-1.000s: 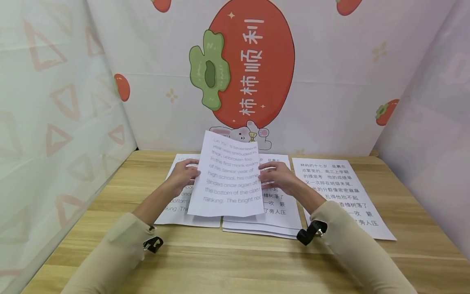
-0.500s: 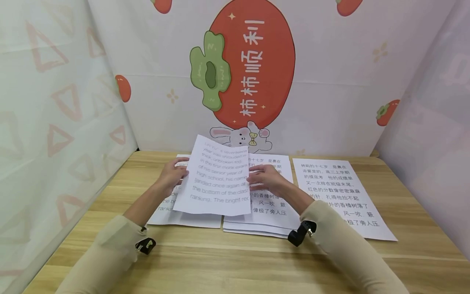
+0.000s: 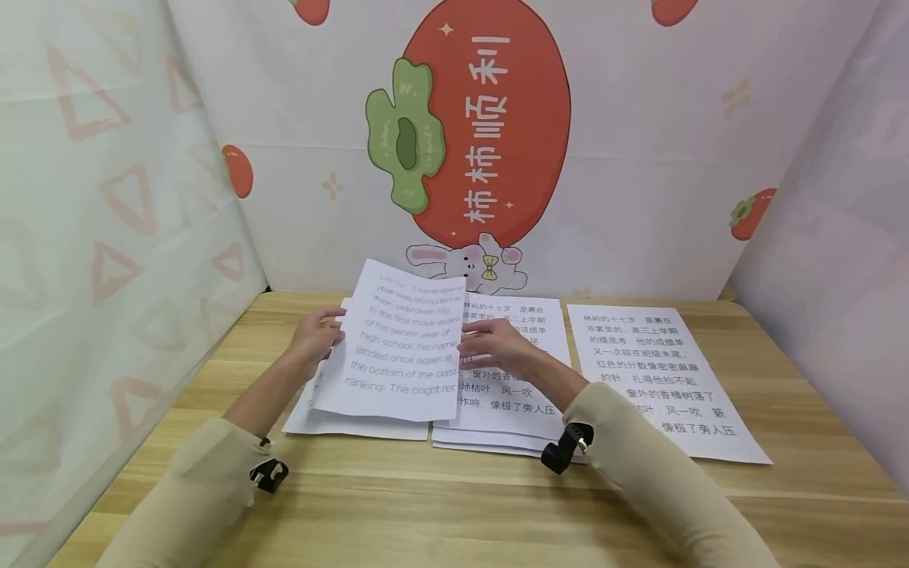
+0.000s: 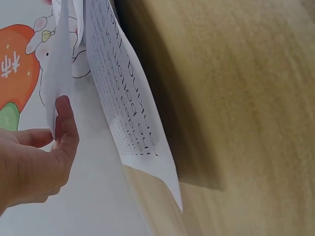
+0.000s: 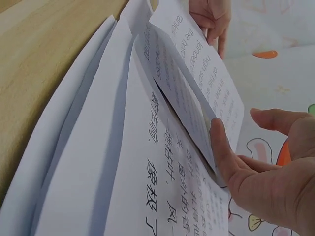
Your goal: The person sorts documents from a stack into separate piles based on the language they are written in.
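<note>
A white sheet of paper [image 3: 401, 347] printed with English text is held up, tilted, above the table. My left hand [image 3: 316, 343] pinches its left edge between thumb and fingers, as the left wrist view shows. At the right edge is my right hand [image 3: 497, 347], fingers extended against the paper and thumb standing apart from it in the right wrist view. Beneath the raised sheet lies another English-printed sheet [image 4: 128, 98], mostly hidden in the head view. Beside it, a small stack of sheets with Chinese text [image 3: 518, 386] lies partly under my right hand.
Farther right on the wooden table [image 3: 426, 505] lies one more Chinese-printed sheet [image 3: 660, 371], partly covered by my right forearm. A white cloth backdrop [image 3: 639, 197] with a large persimmon drawing [image 3: 511, 158] rises behind the table, and pale cloth sides stand left and right.
Both hands have moved left with the raised sheet, from over the gap between the papers to above the left sheet. More of the middle stack now shows.
</note>
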Tool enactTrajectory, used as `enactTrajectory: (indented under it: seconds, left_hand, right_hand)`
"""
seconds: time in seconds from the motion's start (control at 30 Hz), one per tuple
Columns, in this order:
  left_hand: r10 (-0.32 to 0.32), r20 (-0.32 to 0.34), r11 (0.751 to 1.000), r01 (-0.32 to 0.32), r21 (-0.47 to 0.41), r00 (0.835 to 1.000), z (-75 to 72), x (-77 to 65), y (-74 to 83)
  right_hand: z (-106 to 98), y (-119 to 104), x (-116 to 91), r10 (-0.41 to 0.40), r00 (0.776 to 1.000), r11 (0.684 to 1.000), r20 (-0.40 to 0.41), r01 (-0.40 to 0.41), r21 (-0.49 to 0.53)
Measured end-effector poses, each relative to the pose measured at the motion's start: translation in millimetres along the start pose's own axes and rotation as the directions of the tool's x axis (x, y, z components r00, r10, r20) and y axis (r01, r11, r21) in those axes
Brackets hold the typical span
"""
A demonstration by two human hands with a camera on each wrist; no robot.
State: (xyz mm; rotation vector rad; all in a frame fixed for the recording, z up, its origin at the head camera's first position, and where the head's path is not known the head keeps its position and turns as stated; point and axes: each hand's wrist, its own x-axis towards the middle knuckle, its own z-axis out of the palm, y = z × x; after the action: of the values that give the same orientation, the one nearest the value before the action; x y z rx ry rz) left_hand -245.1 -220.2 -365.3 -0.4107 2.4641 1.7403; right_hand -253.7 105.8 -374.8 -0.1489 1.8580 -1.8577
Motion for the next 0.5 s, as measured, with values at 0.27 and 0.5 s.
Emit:
enactTrajectory:
  seconds: [0.27,0.5]
  left_hand:
    - [-0.009,-0.027,1.0,0.008,-0.029,1.0,-7.5,3.5,-4.5]
    - [-0.026,-0.077,0.999,0.023,-0.04,0.997,-13.9,4.0,-8.0]
  right_hand:
    - [16,2,9,0.024,0.999,0.999,0.034,-0.025,0.031]
    - [30,4,14,0.026,0.998,0.999,0.059,-0.028,0.026]
